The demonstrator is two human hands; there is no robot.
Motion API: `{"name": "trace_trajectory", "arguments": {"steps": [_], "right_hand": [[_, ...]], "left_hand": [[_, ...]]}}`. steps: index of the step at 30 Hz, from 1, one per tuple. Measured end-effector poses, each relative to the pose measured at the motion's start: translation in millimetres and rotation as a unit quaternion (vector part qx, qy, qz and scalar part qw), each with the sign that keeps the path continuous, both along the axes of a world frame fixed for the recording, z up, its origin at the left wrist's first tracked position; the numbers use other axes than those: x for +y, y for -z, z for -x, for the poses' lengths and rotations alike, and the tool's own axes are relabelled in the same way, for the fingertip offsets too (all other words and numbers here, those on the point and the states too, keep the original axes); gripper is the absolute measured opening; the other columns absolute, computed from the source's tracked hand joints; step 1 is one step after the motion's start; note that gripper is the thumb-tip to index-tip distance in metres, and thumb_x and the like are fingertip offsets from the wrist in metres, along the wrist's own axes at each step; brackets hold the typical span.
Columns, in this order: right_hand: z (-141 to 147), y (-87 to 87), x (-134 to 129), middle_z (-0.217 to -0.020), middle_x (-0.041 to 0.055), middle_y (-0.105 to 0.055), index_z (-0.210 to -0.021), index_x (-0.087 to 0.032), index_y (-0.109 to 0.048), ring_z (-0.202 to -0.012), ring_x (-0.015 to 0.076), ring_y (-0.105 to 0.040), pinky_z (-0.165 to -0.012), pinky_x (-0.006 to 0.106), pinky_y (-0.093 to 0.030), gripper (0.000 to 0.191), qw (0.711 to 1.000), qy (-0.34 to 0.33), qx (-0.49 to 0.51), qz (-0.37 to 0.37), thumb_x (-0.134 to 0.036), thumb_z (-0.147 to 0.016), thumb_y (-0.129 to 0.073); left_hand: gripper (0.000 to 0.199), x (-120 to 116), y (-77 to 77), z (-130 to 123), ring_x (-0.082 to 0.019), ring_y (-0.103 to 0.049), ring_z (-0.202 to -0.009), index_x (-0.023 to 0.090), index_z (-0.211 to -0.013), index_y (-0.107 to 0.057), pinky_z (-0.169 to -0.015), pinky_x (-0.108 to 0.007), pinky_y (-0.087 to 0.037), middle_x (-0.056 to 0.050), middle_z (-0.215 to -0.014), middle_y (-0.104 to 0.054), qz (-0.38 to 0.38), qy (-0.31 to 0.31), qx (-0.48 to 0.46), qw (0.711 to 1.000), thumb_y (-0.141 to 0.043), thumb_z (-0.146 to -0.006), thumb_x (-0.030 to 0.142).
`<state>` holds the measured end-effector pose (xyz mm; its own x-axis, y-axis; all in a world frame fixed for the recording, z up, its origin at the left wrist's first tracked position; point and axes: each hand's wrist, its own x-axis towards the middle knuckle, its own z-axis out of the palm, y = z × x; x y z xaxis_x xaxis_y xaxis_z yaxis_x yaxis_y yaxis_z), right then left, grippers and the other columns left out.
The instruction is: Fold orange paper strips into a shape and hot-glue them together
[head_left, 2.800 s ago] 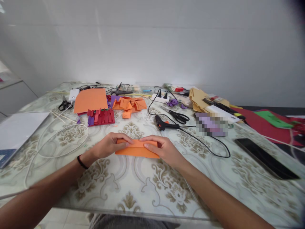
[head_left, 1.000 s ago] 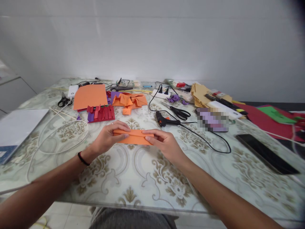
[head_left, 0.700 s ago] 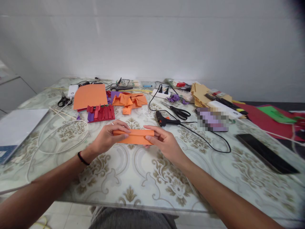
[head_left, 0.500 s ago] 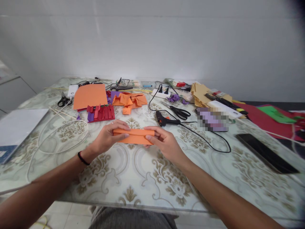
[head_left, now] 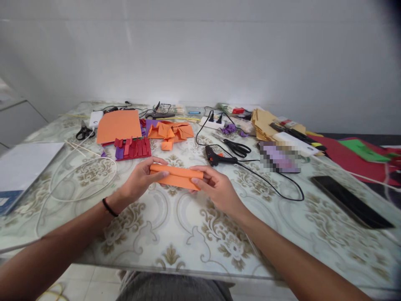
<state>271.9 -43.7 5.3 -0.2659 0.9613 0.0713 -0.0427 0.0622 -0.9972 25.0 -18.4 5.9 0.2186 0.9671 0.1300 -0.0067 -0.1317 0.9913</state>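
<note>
Between my two hands is a sheet of orange paper (head_left: pixel 179 177), its far edge curled over into a roll and its near part flat. My left hand (head_left: pixel 144 177) pinches the left end, thumb on top and fingers behind. The right end is gripped by my right hand (head_left: pixel 214 184), with the thumb on the near flap and fingers behind the roll. The paper is held just above the patterned tabletop (head_left: pixel 175 225). Beyond it lie folded orange paper pieces (head_left: pixel 169 131) and red folded strips (head_left: pixel 134 148).
At the back left is a stack of orange sheets (head_left: pixel 120 125) near small scissors (head_left: pixel 84 131). A black glue gun (head_left: pixel 217 158) with its cord lies beside black-handled scissors (head_left: pixel 238 148). A dark phone (head_left: pixel 351 200) rests at the right, and a looped white cable (head_left: pixel 52 196) at the left.
My left thumb and fingers have shifted slightly, and the left end of the orange paper is tilted up a little. My right hand stays almost still.
</note>
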Motion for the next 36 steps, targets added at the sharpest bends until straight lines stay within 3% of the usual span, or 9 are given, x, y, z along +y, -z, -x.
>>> {"name": "trace_trajectory", "arguments": {"steps": [12,19,23,26,36], "right_hand": [[-1.3,-2.8,-2.0,-0.09,0.0028,-0.076,-0.117,-0.024,-0.073,-0.067,0.0184,-0.071,-0.07,0.035,-0.062,0.039,1.0,0.014,-0.027,-0.008,-0.045,-0.084,-0.077],[-3.0,0.0,1.1,-0.088,0.003,-0.076,-0.119,-0.022,-0.069,-0.066,0.0185,-0.072,-0.072,0.034,-0.059,0.041,1.0,0.019,-0.003,-0.011,-0.045,-0.087,-0.076],[-3.3,0.9,2.4,-0.084,0.002,-0.074,-0.12,-0.022,-0.067,-0.065,0.019,-0.072,-0.072,0.035,-0.059,0.042,0.999,0.036,0.001,-0.01,-0.047,-0.087,-0.075],[-2.1,0.2,1.6,-0.083,0.0014,-0.072,-0.118,-0.022,-0.067,-0.064,0.0189,-0.071,-0.07,0.034,-0.059,0.04,0.999,0.04,-0.012,-0.022,-0.046,-0.087,-0.075],[1.9,-3.3,-2.0,-0.104,0.0049,-0.073,-0.114,-0.024,-0.065,-0.061,0.0169,-0.07,-0.065,0.035,-0.062,0.035,0.998,0.045,-0.023,-0.026,-0.042,-0.085,-0.074]], "left_hand": [[0.022,-3.4,-6.7,0.4,-0.017,-0.07,-0.075,0.018,-0.091,-0.079,-0.062,-0.026,-0.059,-0.008,-0.095,-0.077,-0.053,-0.015,0.054,0.997,-0.084,-0.079,0.035],[0.046,-1.8,-4.7,-0.9,-0.012,-0.067,-0.059,0.021,-0.126,-0.06,-0.055,-0.024,-0.06,0.002,-0.078,-0.068,-0.013,0.011,-0.035,0.999,-0.079,-0.085,0.032],[0.045,1.0,-3.1,-1.2,-0.013,-0.07,-0.068,0.02,-0.117,-0.053,-0.058,-0.022,-0.061,0.002,-0.083,-0.071,-0.011,-0.035,-0.082,0.996,-0.08,-0.083,0.032],[0.04,2.2,-2.3,-1.0,-0.012,-0.069,-0.061,0.02,-0.106,-0.051,-0.057,-0.022,-0.059,0.002,-0.078,-0.073,-0.007,-0.062,-0.086,0.994,-0.08,-0.083,0.034],[0.039,-1.9,-9.8,-4.4,-0.016,-0.072,-0.058,0.015,-0.106,-0.06,-0.057,-0.028,-0.061,0.0,-0.072,-0.074,-0.033,-0.112,-0.041,0.992,-0.079,-0.083,0.04]]}}
